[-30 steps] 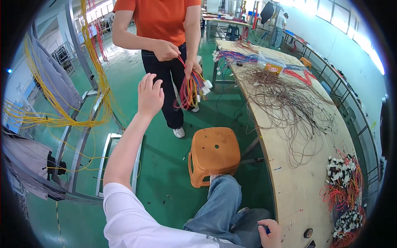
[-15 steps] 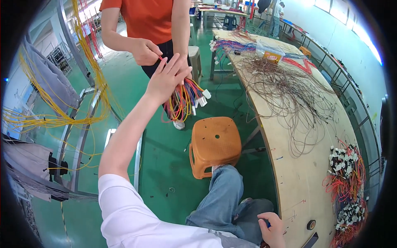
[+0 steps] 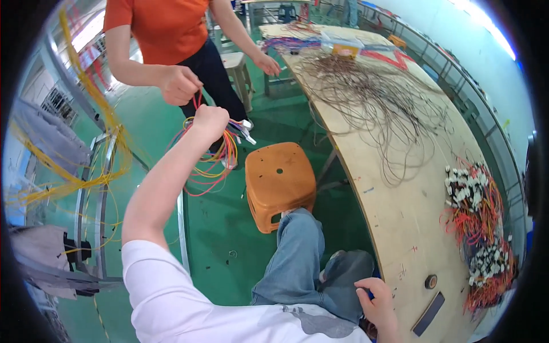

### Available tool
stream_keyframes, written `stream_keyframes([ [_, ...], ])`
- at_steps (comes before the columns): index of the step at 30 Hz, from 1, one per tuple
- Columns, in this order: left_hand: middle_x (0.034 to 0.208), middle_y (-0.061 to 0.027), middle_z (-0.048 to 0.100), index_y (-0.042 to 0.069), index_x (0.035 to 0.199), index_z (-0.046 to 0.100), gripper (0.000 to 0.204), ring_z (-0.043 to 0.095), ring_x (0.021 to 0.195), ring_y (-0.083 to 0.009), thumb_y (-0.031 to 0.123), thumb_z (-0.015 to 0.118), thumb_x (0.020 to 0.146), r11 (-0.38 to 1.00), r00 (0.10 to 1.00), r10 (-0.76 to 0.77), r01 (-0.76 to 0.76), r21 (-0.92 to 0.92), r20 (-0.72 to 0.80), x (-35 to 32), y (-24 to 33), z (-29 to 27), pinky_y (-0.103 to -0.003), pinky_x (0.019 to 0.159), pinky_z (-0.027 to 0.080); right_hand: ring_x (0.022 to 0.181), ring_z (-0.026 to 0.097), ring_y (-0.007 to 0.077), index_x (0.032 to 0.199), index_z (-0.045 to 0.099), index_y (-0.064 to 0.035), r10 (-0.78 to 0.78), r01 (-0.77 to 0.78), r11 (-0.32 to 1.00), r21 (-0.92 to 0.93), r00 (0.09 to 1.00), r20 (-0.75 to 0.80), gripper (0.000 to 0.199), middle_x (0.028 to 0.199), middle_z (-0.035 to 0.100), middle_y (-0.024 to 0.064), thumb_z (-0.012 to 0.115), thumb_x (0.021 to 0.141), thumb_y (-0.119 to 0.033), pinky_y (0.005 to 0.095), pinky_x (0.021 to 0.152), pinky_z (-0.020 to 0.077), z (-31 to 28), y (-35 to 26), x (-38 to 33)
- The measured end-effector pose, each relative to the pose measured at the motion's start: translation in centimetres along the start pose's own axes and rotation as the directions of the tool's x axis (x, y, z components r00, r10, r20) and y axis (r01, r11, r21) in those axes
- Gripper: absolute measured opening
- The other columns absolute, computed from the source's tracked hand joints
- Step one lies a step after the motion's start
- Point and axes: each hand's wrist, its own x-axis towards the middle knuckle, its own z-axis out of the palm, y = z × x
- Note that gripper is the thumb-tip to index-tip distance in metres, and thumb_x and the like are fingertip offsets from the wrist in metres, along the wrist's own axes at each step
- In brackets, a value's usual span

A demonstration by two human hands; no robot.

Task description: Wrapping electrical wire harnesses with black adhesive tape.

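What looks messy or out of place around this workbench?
The long wooden bench carries a loose sprawl of thin dark wires, with strands trailing toward its near edge. Yellow cables hang tangled over the rack at left. The left hand grips a bundle of coloured wires. Nothing looks broken.

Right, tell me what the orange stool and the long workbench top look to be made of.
Orange stool: most likely moulded plastic, matte and scuffed; one-piece shape with rounded corners and a small hole in the seat. Workbench top: seemingly plywood or similar wood board, bare and unpainted; pale tan face with a visible edge and pen marks, though no grain is clear enough to be sure.
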Motion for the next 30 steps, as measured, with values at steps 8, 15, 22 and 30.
stream_keyframes([
  [8,0.070,-0.0021,0.058,0.000,0.089,0.058,0.026,0.054,0.064,-0.0096,0.013,0.066,0.069,0.390,0.729,0.669,-0.177,-0.904,0.146,-4.1,8.9,-13.7,-0.027,0.055,0.045,0.079,0.058,0.0290,0.086,0.059,-0.0035,-0.074,0.076,0.996,0.038,0.996,-0.052,0.013,0.082,0.061,0.0112,0.063,0.074,-0.008,0.0366,0.069,0.0471,-0.1,2.4,-1.6],
  [15,0.078,-0.0013,0.056,-0.003,0.109,0.051,0.028,0.048,0.061,-0.0058,0.013,0.054,0.086,0.491,0.917,0.215,-0.399,-0.774,-0.336,-5.6,17.1,-24.0,-0.018,0.054,0.038,0.081,0.057,0.0270,0.088,0.059,-0.0050,0.047,-0.024,0.987,0.157,0.989,-0.142,0.012,0.084,0.060,0.0090,0.060,0.078,-0.012,0.0357,0.072,0.0460,-1.9,3.7,-6.8],
  [22,0.089,-0.0184,0.057,0.001,0.105,0.048,0.026,0.056,0.076,-0.0349,0.017,0.053,0.084,0.734,0.634,0.377,-0.649,-0.199,-0.676,-7.9,33.7,-23.0,-0.043,0.066,0.044,0.077,0.056,0.0260,0.088,0.058,-0.0038,0.204,-0.124,0.954,0.273,0.936,-0.286,0.012,0.084,0.060,0.0083,0.060,0.078,-0.010,0.0361,0.067,0.0447,-3.1,7.3,-12.0],
  [30,0.116,-0.0152,0.044,0.002,0.121,0.041,0.062,0.041,0.110,-0.0333,0.010,0.068,0.066,0.308,0.508,0.832,-0.758,-0.576,-0.223,-14.9,41.9,-14.4,-0.040,0.093,0.035,0.072,0.057,0.0267,0.087,0.060,-0.0033,0.265,-0.154,0.942,0.298,0.887,-0.379,0.012,0.080,0.060,0.0097,0.062,0.076,-0.008,0.0345,0.065,0.0448,-6.2,8.4,-13.8],
])
